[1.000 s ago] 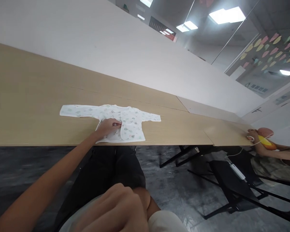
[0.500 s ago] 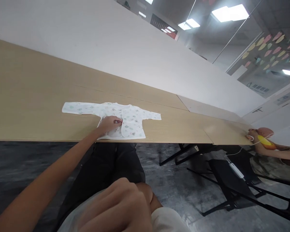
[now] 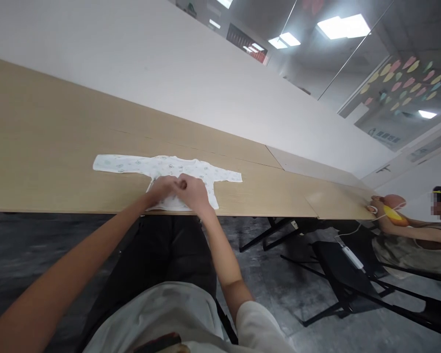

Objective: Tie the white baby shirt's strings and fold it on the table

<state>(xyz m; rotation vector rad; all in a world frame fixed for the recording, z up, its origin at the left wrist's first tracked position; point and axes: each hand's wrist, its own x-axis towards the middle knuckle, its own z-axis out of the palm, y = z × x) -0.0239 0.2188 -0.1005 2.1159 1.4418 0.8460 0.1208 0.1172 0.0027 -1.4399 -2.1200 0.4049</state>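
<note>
the person's left hand (image 3: 163, 189) and right hand (image 3: 193, 192) meet over the middle of a small white long-sleeved top (image 3: 203, 169), which lies spread out on the pale wooden table (image 3: 59, 132), its hem close to the near edge. the left arm reaches in from the near left, long and nearly straight on a slant, the hand low over the cloth with its back up and its fingers pointing right. the right arm is bent at the elbow, its forearm running up from the near right and leaning left, the hand curled inward so that its fingers come right up against those of the left. both hands look narrow, fingers drawn in; whether they pinch any cloth i cannot tell, since the fingers cover the spot. one sleeve of the top stretches out to the left, the other to the right. over on the right, another person (image 3: 421, 245) is at the table, arms forward, with a black chair (image 3: 334, 264) nearer by.
</note>
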